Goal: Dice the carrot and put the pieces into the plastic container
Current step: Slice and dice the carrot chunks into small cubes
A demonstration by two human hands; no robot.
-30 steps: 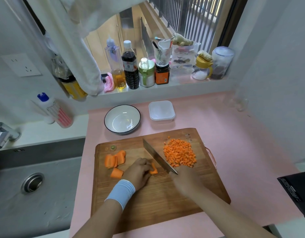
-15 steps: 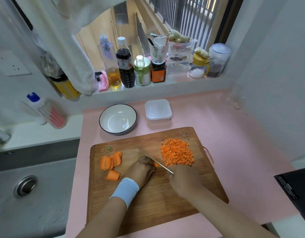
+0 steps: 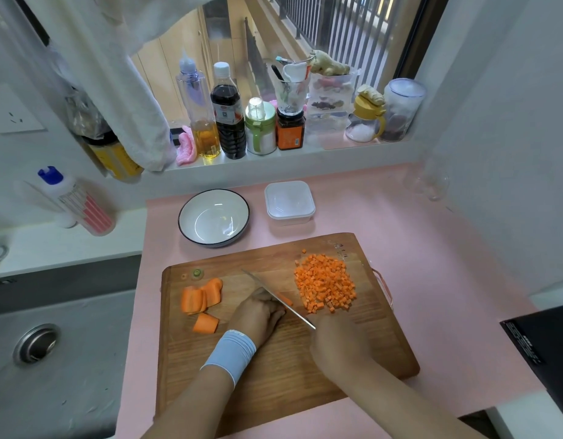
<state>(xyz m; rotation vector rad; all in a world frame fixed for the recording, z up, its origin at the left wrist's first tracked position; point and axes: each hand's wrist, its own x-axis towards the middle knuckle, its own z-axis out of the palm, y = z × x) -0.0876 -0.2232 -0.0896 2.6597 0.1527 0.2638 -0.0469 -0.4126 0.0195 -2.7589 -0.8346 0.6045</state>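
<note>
On the wooden cutting board point(image 3: 274, 369) my left hand point(image 3: 258, 315), with curled fingers, holds down a carrot piece point(image 3: 286, 301) that is mostly hidden under it. My right hand point(image 3: 334, 340) grips the handle of a knife point(image 3: 274, 294); its blade stands edge-down against my left knuckles, on the carrot piece. A heap of diced carrot point(image 3: 326, 286) lies at the board's right. Larger carrot chunks point(image 3: 200, 297) and one more chunk point(image 3: 206, 323) lie at the left. The plastic container point(image 3: 289, 202) stands empty beyond the board.
A white bowl point(image 3: 214, 217) stands left of the container. A sink point(image 3: 36, 343) lies to the left of the pink counter point(image 3: 432, 264). Bottles and jars point(image 3: 228, 112) line the window sill. A black object point(image 3: 546, 350) sits at the right edge.
The knife blade, tilted up and showing its flat side a second ago, has come down edge-on onto the carrot piece under my left hand. The carrot heap and chunks stay put.
</note>
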